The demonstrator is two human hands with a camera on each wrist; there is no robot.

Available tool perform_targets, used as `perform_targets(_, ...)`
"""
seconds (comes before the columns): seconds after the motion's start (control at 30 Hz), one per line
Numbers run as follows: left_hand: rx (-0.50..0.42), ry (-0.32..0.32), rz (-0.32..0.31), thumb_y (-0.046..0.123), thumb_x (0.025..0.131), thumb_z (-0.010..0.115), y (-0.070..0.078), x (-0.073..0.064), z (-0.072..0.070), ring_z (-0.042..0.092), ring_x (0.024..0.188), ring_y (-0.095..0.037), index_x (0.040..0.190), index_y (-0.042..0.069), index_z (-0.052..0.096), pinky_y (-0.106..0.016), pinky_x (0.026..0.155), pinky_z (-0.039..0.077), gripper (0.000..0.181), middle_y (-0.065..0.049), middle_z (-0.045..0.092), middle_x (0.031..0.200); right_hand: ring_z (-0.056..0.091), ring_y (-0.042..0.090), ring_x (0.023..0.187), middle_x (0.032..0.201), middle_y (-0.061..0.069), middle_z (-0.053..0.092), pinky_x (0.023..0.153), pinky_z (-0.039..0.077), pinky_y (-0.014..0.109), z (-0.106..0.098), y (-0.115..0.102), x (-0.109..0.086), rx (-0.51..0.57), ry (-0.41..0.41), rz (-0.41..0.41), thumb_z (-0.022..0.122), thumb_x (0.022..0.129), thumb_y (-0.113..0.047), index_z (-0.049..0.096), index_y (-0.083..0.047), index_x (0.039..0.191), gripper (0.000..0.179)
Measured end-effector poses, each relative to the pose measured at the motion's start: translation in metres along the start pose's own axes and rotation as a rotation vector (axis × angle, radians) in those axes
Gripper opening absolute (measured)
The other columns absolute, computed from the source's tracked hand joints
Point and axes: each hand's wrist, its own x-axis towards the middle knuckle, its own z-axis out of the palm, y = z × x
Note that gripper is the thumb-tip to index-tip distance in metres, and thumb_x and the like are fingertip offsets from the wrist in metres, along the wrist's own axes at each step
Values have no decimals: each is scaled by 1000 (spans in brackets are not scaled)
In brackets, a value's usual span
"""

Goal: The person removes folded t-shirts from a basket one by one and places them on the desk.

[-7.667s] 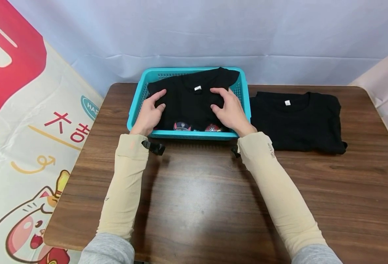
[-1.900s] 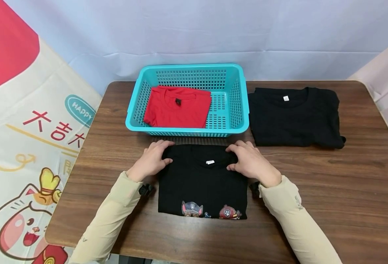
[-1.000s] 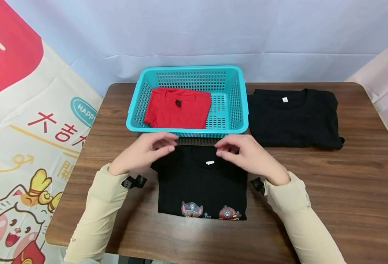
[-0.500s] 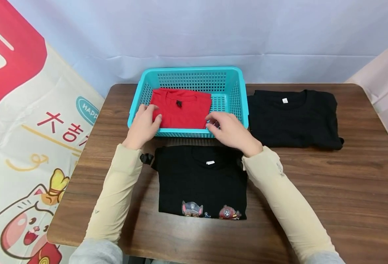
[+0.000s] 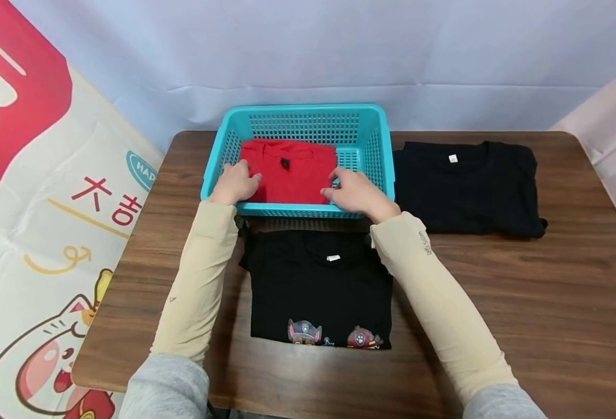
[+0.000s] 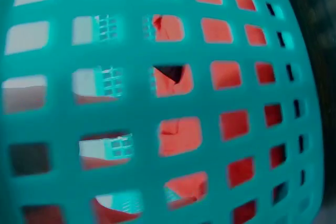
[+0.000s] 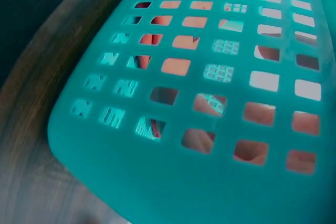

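Observation:
In the head view, a folded red T-shirt (image 5: 293,180) lies in the left and middle of a turquoise plastic basket (image 5: 302,208). My left hand (image 5: 233,185) reaches over the front rim and grips the shirt's left side, thumb on top. My right hand (image 5: 359,192) pinches its right edge between thumb and fingers. Most of the fingertips are hidden. In front of the basket lies a folded black T-shirt (image 5: 320,297) with cartoon prints. The left wrist view shows red cloth (image 6: 181,137) through the basket's holes; the right wrist view shows the basket wall (image 7: 131,166).
Another folded black T-shirt (image 5: 470,192) lies right of the basket, close to its side. All rest on a brown wooden table (image 5: 559,302). A pale cloth backdrop (image 5: 417,46) hangs behind, and a printed banner (image 5: 20,291) stands at the left.
The printed black T-shirt went from the basket to the table in front, uncovering the red one. Both hands then left it, moved forward into the basket and took the red T-shirt's sides.

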Motion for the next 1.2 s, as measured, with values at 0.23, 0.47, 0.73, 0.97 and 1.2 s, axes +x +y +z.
perform_targets(0.23,-51,-147,-41,38,98,50,-2,4,-2,39,132,-36,146,0,30,-52,108,38,65,-19,38,147,49,30,123,139,14,48,102,44,50,-6,-2,-1,18,-60,86,60,93,-34,32,-4,146,67)
perform_targets(0.47,-32,-219,-10,40,97,53,-1,3,-3,38,132,-35,145,2,35,-51,107,39,64,-17,39,147,40,32,133,147,14,38,105,41,52,-7,-5,-2,35,-106,128,58,94,-38,29,-5,147,69)
perform_targets(0.73,-39,-195,42,32,94,60,-2,2,0,38,133,-35,144,3,39,-50,107,39,61,-17,40,146,49,26,107,116,14,50,83,45,39,-5,-6,-6,1,-135,172,55,95,-42,40,-3,127,53)
perform_targets(0.97,-46,-170,29,28,92,64,-2,3,-2,40,130,-35,144,3,37,-49,106,41,64,-18,42,143,45,18,80,92,10,47,69,39,34,-5,-7,-4,44,-141,190,55,95,-44,43,-6,109,43)
perform_targets(1.2,-59,-190,62,18,91,64,-1,3,-5,39,128,-35,141,6,43,-49,103,44,55,-18,44,139,22,10,49,54,-2,28,59,30,31,-7,-4,2,126,-149,176,59,92,-45,38,-10,82,42)
